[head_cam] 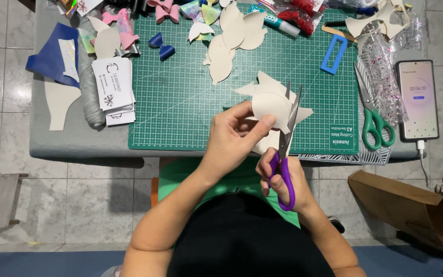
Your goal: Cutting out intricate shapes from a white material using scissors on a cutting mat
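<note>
The left hand (234,134) is pinching the cream sheet (273,105) up off the green cutting mat (180,92), feeding it to the open blades of the purple-handled scissors (285,154) that the right hand (283,179) is gripping.

lit white phone screen (419,97) at the table's right edge; white printed cards (113,84) left of the mat

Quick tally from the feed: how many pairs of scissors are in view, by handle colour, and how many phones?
Purple-handled scissors, held in the right hand, blades at the cream sheet gripped by the left hand: 1
Green-handled scissors, lying on the table right of the green cutting mat: 1
Phone at the table's right edge: 1
Total: 3
</note>
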